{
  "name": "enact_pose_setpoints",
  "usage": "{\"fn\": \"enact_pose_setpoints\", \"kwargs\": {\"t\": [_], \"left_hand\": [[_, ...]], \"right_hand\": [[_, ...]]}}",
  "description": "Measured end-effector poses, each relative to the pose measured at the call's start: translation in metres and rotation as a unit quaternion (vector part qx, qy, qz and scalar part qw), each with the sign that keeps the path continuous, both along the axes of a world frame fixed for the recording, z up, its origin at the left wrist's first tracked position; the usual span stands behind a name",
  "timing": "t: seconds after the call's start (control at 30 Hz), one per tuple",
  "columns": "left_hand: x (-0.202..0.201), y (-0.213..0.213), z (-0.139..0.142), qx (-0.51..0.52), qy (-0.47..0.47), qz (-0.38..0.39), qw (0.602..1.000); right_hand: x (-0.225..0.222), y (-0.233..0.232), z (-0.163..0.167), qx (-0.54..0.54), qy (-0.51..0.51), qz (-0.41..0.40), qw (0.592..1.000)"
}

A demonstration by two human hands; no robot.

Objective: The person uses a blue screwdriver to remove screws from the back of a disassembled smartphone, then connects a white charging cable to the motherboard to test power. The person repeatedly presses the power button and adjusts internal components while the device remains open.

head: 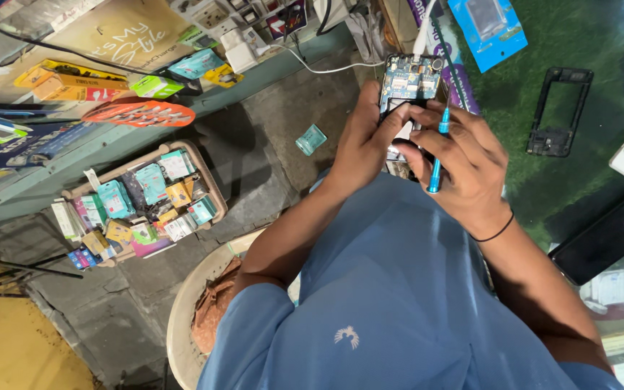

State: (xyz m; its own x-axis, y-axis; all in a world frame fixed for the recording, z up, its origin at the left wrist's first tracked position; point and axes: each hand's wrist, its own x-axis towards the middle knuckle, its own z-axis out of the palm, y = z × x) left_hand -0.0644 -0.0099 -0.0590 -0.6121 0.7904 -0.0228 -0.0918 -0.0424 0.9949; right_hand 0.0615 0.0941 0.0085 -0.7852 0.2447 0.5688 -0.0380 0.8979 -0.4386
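The left hand (365, 141) braced the opened phone (407, 90), fingers clamped on its edge; the right hand (464, 162) pinched the blue screwdriver (438, 148) upright, keeping 1 thumb free.

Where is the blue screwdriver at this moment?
In the head view, the screwdriver is right of centre, held in the right hand, beside the opened phone that the left hand steadies.

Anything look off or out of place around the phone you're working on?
One small teal box lies alone on the stone floor, apart from the tray of boxes. The opened phone, held in the left hand, and the right hand's blue screwdriver look orderly.
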Motion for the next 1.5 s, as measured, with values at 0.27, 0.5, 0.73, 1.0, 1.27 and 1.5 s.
{"fn": "enact_pose_setpoints", "kwargs": {"t": [0.27, 0.5, 0.73, 1.0, 1.27, 1.5], "left_hand": [[0.003, 0.001, 0.0, 0.042, -0.029, -0.001, 0.999], [0.003, 0.003, 0.0, 0.032, -0.044, -0.005, 0.998], [0.001, 0.004, 0.001, 0.009, -0.015, 0.002, 1.0], [0.0, 0.004, -0.003, 0.017, -0.026, 0.004, 1.0], [-0.006, 0.011, -0.001, 0.086, -0.244, -0.044, 0.965], [-0.009, 0.015, -0.009, 0.112, -0.23, -0.041, 0.966]], "right_hand": [[0.002, 0.002, 0.002, -0.021, -0.018, 0.001, 1.0], [0.002, 0.001, 0.001, -0.022, -0.018, -0.01, 1.0], [0.001, 0.001, 0.0, -0.028, -0.036, -0.018, 0.999], [0.005, 0.003, -0.004, -0.149, -0.003, -0.028, 0.989], [0.014, 0.009, -0.027, -0.364, 0.02, -0.071, 0.929], [0.014, 0.012, -0.034, -0.448, 0.002, -0.066, 0.891]]}}
